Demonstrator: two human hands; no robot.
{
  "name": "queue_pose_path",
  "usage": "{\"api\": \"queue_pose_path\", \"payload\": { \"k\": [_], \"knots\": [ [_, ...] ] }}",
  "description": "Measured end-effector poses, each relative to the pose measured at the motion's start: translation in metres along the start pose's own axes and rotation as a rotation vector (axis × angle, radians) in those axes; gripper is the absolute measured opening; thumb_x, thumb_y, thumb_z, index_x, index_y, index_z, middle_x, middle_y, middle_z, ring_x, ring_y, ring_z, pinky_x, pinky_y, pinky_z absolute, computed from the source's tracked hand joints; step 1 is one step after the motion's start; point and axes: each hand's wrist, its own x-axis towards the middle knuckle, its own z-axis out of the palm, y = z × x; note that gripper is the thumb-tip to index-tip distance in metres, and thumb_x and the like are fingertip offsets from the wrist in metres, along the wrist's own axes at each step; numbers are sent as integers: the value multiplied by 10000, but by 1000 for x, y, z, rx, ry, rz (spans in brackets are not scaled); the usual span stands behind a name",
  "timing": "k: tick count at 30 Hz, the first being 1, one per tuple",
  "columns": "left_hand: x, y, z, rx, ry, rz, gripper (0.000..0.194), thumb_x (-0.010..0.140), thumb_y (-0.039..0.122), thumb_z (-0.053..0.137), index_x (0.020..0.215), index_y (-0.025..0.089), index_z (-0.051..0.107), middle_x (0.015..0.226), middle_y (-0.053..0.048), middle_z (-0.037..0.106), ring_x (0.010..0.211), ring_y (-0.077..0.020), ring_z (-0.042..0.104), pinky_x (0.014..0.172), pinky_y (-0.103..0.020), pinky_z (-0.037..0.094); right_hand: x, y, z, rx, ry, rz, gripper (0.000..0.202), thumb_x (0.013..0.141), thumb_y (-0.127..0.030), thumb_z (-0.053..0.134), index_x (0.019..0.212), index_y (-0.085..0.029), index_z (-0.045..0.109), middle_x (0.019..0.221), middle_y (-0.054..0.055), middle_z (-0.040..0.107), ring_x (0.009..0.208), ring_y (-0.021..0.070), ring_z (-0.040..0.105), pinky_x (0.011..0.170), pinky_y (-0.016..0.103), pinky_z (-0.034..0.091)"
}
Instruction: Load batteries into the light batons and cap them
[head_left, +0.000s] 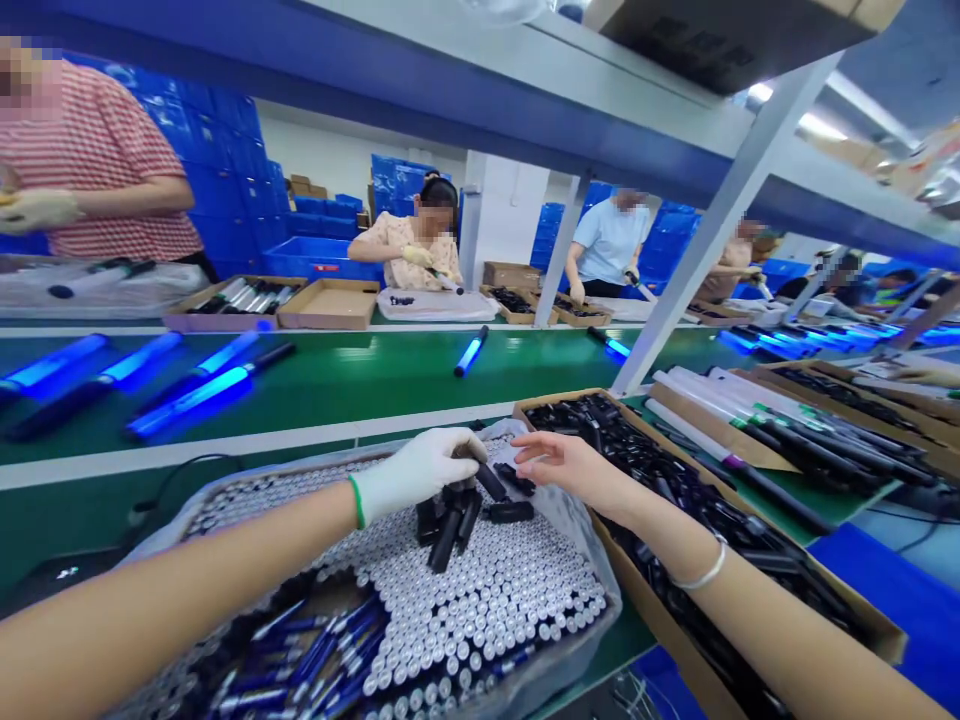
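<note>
My left hand [431, 468], in a white glove with a green cuff, is closed on a small black plastic case over the tray's far side. The fingers partly hide that case. Below it lies a pile of similar black cases [448, 532], resting on the batteries. Bare and wearing a bracelet, my right hand [564, 466] hovers just right of the pile, fingers curved and apart, with nothing visible in it. Tightly packed upright batteries [480, 590] show silver ends across the plastic-lined tray [604, 580]. Blue-wrapped batteries [315, 650] lie on their sides at its near left.
A cardboard box [874, 635] of black parts stands against the tray's right side. Beyond runs a green conveyor [390, 365] carrying blue-lit sticks [202, 395]. White tubes with black handles [810, 430] lie at right. A slanted post [720, 230] and shelf overhang. Several co-workers sit opposite.
</note>
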Motion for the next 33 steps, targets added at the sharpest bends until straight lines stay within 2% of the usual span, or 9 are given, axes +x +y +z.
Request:
{"api": "queue_pose_path", "payload": {
  "k": [4, 6, 9, 12, 16, 19, 22, 28, 33],
  "knots": [
    [-11, 15, 12, 28, 86, 60, 273, 843, 230, 479, 1035, 131, 645, 964, -79, 676, 854, -209, 623, 765, -318, 483, -7, -3, 3, -152, -88, -96, 426, 826, -347, 635, 1220, -185, 649, 1083, 78, 717, 986, 221, 658, 808, 355, 534],
    [-11, 26, 18, 33, 92, 120, 346, 857, 217, 470, 1162, 153, 619, 1133, -76, 656, 986, -215, 609, 871, -326, 468, -14, -1, -16, -342, 57, -138, 390, 841, -356, 607, 1184, -185, 680, 1015, 63, 740, 926, 233, 678, 786, 366, 543],
    [-17, 33, 19, 181, 61, 183, 434, 872, 230, 488, 1301, 218, 553, 1339, -40, 573, 1204, -224, 522, 1052, -356, 372, -29, 9, -69, -627, 398, -105, 374, 863, -346, 577, 1178, -182, 691, 977, 92, 742, 906, 293, 678, 809, 431, 523],
    [-27, 26, 16, 383, 24, 195, 375, 910, 254, 457, 1266, 232, 573, 1316, -36, 584, 1216, -218, 515, 1078, -370, 354, -46, 23, -111, -764, 509, -36, 340, 858, -292, 574, 1144, -167, 711, 991, 136, 731, 960, 355, 657, 834, 466, 494],
    [-25, 19, 22, 426, -46, 233, 301, 930, 222, 434, 1185, 235, 594, 1207, -22, 618, 1142, -188, 545, 1038, -335, 387, -49, 47, -99, -854, 324, -62, 218, 787, -262, 665, 983, -213, 747, 929, 68, 729, 845, 249, 677, 785, 353, 531],
    [-11, 27, 36, 412, -95, 320, 299, 917, 161, 425, 1160, 228, 587, 1151, -17, 616, 1092, -170, 556, 1005, -315, 401, -30, 61, -66, -912, 238, -128, 511, 709, -181, 712, 1214, -195, 636, 1125, 91, 659, 973, 229, 649, 864, 322, 513],
    [5, 36, 49, 398, -135, 368, 283, 909, 141, 418, 1110, 226, 598, 1085, -20, 617, 1033, -172, 564, 967, -321, 417, -5, 68, -54, -961, 261, -145, 647, 750, -172, 662, 1375, -197, 497, 1239, 130, 587, 1010, 251, 640, 877, 355, 501],
    [27, 32, 53, 404, -165, 362, 291, 929, 178, 401, 1136, 241, 595, 1130, -10, 637, 1066, -173, 562, 985, -315, 410, 28, 74, -105, -959, 414, -79, 400, 813, -148, 609, 1207, -219, 634, 1118, 76, 691, 995, 232, 656, 906, 336, 483],
    [38, 24, 41, 438, -185, 279, 307, 951, 217, 383, 1171, 259, 593, 1194, -3, 628, 1116, -180, 551, 1030, -331, 388, 16, 80, -157, -941, 537, -26, 200, 878, -256, 586, 1023, -228, 721, 1011, 56, 737, 899, 236, 681, 870, 363, 514]
  ]
}}
